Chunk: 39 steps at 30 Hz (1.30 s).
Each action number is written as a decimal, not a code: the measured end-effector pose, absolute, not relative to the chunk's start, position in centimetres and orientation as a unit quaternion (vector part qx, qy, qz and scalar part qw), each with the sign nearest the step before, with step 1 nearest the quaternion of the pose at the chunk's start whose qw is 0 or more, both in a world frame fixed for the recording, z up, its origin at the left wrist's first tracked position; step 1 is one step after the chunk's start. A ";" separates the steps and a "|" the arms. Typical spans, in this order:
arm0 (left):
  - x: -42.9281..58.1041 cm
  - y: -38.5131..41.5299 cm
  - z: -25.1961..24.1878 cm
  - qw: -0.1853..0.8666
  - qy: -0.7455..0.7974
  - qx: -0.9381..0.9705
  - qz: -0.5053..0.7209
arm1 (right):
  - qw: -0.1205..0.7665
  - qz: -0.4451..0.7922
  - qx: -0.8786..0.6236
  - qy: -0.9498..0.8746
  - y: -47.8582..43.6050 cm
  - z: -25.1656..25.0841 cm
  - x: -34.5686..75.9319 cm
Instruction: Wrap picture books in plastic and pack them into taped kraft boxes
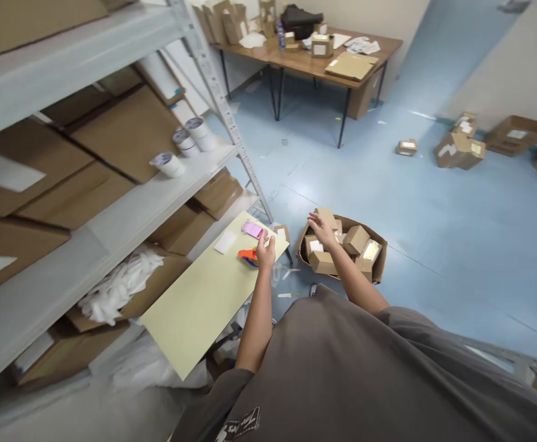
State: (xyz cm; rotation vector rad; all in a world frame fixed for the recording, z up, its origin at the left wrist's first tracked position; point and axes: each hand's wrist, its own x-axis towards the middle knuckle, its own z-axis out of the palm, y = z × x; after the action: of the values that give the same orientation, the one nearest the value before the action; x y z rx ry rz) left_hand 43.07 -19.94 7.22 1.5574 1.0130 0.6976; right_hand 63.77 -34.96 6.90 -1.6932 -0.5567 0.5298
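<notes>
My left hand (266,250) is held over the right end of a pale yellow table (189,301). Its fingers are apart and I see nothing in them. Just left of it lies an orange and blue tool (248,255), perhaps a tape dispenser. A pink item (253,229) with a blurred patch lies beyond, and a white slip (224,242) rests to its left. My right hand (322,230), fingers spread and holding nothing, hovers over the left side of an open carton (379,264) on the floor. Small brown boxes (355,239) fill the carton, some with white labels.
A metal shelf (158,202) at left holds large cartons, white rolls (169,164) and crumpled white material (118,282). At the back, a brown table (291,58) carries boxes and papers. More boxes (455,150) sit on the floor at right. Paper scraps lie near the carton.
</notes>
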 end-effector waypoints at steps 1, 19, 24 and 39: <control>41.3 -19.2 7.4 0.541 0.437 0.655 0.296 | 0.590 0.234 -0.729 -0.257 -33.5 7.1 62.5; 10.3 -6.8 6.1 0.474 0.513 0.616 0.364 | 0.409 0.170 -0.706 -0.552 -12.9 6.6 37.0; 9.8 -7.4 5.1 0.478 0.476 0.620 0.401 | 0.322 0.178 -0.731 -0.575 -13.5 5.6 36.4; 16.5 -15.6 -1.2 0.517 0.628 0.528 0.241 | 0.123 0.340 -0.805 -0.471 -14.8 -8.1 40.8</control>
State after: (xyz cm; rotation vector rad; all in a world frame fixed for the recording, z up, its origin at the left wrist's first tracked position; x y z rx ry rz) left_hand 16.46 -15.58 -1.23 1.2685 1.5086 0.5791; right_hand 40.81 -14.84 -8.06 -2.3473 -1.3752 0.9917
